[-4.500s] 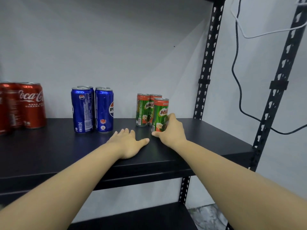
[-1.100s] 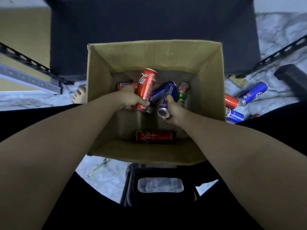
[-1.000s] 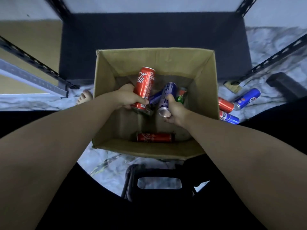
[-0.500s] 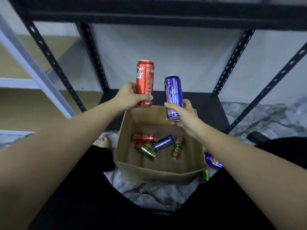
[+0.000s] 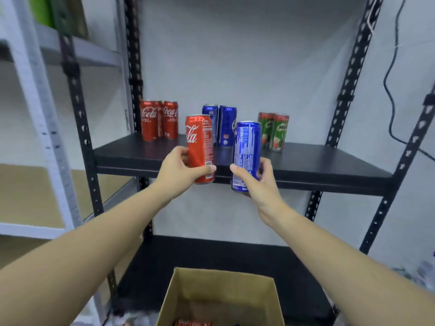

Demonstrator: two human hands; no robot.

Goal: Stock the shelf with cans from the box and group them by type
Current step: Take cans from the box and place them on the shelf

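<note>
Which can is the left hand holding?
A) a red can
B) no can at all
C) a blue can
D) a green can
A: the left hand grips the red can upright in front of the shelf, while the right hand holds the blue can.

The cardboard box [image 5: 221, 300] was cut off by the bottom edge, so only a sliver of a red can [image 5: 194, 323] inside it showed. Above the box, the held red can [image 5: 200, 147] hid part of the blue cans [image 5: 223, 124] behind it. The green items [image 5: 56, 15] at the top left were too blurred to identify.
</note>
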